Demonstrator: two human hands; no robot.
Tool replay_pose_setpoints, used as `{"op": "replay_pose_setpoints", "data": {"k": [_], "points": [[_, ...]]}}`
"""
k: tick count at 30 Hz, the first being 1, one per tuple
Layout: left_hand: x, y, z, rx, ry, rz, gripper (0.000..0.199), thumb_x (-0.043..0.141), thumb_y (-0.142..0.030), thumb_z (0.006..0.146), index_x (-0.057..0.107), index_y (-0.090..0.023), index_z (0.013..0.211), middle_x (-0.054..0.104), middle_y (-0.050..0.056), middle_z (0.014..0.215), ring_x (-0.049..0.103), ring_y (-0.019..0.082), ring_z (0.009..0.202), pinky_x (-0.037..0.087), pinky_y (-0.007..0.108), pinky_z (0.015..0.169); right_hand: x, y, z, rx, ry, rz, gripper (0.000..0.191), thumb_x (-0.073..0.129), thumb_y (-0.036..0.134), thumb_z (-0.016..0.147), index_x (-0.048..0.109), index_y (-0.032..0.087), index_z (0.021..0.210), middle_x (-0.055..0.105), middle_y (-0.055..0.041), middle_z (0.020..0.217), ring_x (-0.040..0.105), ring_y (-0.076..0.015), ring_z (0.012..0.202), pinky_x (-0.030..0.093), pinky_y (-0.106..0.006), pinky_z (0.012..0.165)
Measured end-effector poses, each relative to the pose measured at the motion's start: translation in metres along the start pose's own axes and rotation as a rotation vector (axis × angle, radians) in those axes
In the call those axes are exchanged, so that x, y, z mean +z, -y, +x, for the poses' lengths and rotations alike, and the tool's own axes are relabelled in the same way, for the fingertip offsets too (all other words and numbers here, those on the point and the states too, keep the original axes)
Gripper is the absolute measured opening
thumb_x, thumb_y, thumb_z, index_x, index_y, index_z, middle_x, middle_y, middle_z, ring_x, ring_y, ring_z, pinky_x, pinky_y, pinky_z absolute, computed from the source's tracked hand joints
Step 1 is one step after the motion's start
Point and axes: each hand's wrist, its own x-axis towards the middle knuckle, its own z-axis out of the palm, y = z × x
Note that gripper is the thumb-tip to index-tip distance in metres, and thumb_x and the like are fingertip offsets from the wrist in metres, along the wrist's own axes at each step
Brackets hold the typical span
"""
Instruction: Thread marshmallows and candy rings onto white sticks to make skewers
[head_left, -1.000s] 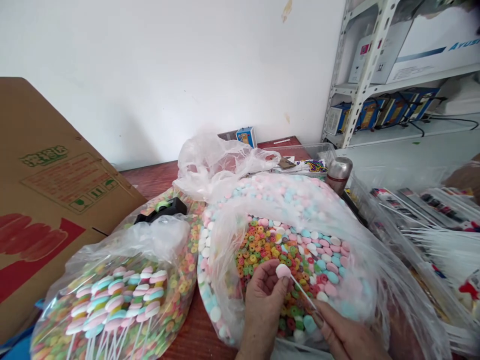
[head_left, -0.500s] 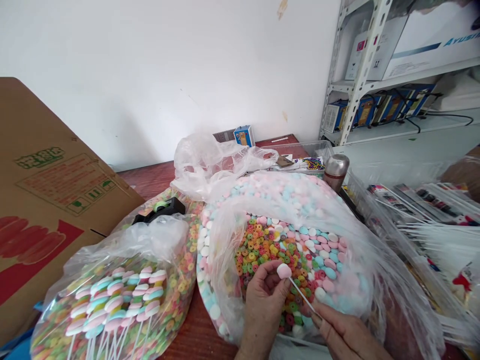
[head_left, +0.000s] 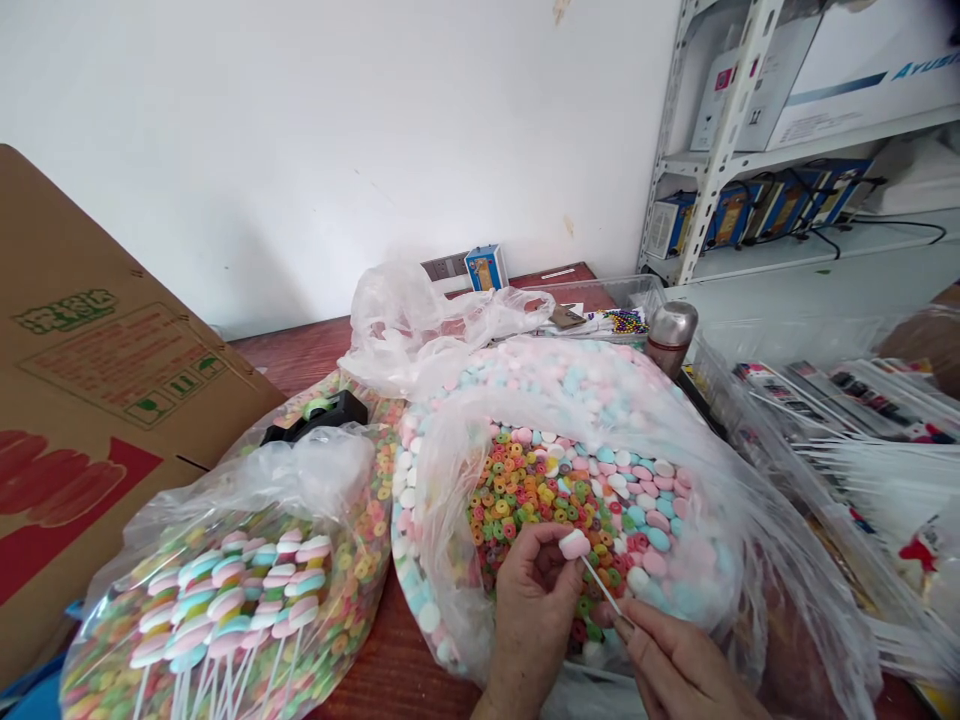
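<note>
My right hand [head_left: 675, 650] pinches a thin white stick [head_left: 602, 585] partway along its length. At the stick's upper end sits one pink marshmallow [head_left: 574, 544]. The index finger and thumb of my left hand [head_left: 536, 610] are closed at the marshmallow's side; its other fingers curl in. Below both hands lies an opened clear plastic bag [head_left: 450, 450] with ring-shaped gummy candies [head_left: 517, 480] and pink, blue and white marshmallows [head_left: 652, 505]. To the left, several finished marshmallow skewers [head_left: 232, 600] rest on another bag of gummy rings [head_left: 356, 570].
A cardboard box [head_left: 112, 400] stands at the left. A black tape dispenser [head_left: 319, 415] sits behind the skewers, and a metal-topped flask [head_left: 670, 338] behind the big bag. Clear bins [head_left: 750, 470] with packaged sticks line the right, below a white metal shelf [head_left: 709, 200].
Both hands and the marshmallow on its stick have shifted very slightly. The grip of each hand looks about the same, and the view has moved a little.
</note>
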Motion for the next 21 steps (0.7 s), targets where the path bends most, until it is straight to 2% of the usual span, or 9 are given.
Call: {"op": "replay_pose_setpoints", "data": {"k": [3,6,10,13,15,18,21], "points": [[0.0,0.0,-0.001,0.047,-0.002,0.053,0.015,0.071,-0.014,0.077,0.068,-0.018,0.091,0.071,0.002,0.085,0.067,0.015,0.079,0.053,0.023,0.072,0.005,0.001,0.003,0.013,-0.014,0.007,0.036,0.043,0.051,0.092,0.062,0.026,0.074,0.058,0.0026,0.054,0.054,-0.0156,0.05,0.045,-0.023,0.05],[-0.001,-0.001,-0.002,0.078,-0.008,0.094,0.012,0.069,-0.015,0.078,0.069,-0.018,0.09,0.07,0.002,0.085,0.067,0.015,0.078,0.054,0.024,0.07,0.004,0.006,0.006,-0.058,-0.043,-0.058,0.032,0.046,0.044,0.092,0.062,0.026,0.071,0.062,0.0006,0.061,0.058,-0.0172,0.059,0.047,-0.024,0.057],[-0.001,0.001,-0.004,0.073,-0.013,0.122,0.012,0.069,-0.019,0.08,0.069,-0.018,0.092,0.07,0.004,0.087,0.067,0.016,0.077,0.055,0.024,0.067,0.004,0.012,0.009,-0.07,-0.035,-0.126,0.035,0.038,0.039,0.096,0.059,0.024,0.072,0.063,-0.0005,0.067,0.059,-0.0174,0.064,0.047,-0.025,0.062],[0.0,0.001,-0.008,0.102,0.001,0.188,0.014,0.067,-0.019,0.081,0.07,-0.018,0.095,0.071,0.005,0.088,0.068,0.016,0.074,0.055,0.024,0.065,0.005,0.012,0.014,-0.056,0.008,-0.198,0.038,0.031,0.04,0.099,0.059,0.023,0.08,0.066,-0.0024,0.074,0.062,-0.0177,0.069,0.049,-0.026,0.068],[0.0,-0.002,-0.012,0.182,0.027,0.285,0.015,0.063,-0.015,0.082,0.07,-0.019,0.095,0.072,0.004,0.088,0.068,0.017,0.077,0.056,0.026,0.07,0.006,0.009,0.019,-0.081,0.03,-0.257,0.041,0.027,0.04,0.101,0.062,0.021,0.091,0.07,-0.005,0.084,0.066,-0.0188,0.077,0.05,-0.027,0.073],[-0.004,-0.005,-0.018,0.319,0.076,0.44,0.021,0.058,-0.009,0.082,0.07,-0.021,0.095,0.072,0.004,0.09,0.069,0.017,0.084,0.055,0.027,0.078,0.004,0.002,0.029,-0.118,0.019,-0.477,0.039,0.025,0.032,0.101,0.062,0.024,0.112,0.074,-0.0057,0.095,0.071,-0.021,0.087,0.051,-0.028,0.072],[-0.017,-0.004,-0.02,0.381,0.073,0.608,0.036,0.053,-0.009,0.086,0.066,-0.023,0.116,0.073,0.006,0.104,0.07,0.019,0.092,0.056,0.029,0.082,0.001,-0.003,0.04,-0.143,-0.127,-0.859,0.036,0.034,0.023,0.098,0.062,0.03,0.119,0.074,-0.0038,0.099,0.073,-0.0212,0.08,0.049,-0.027,0.059]]}}
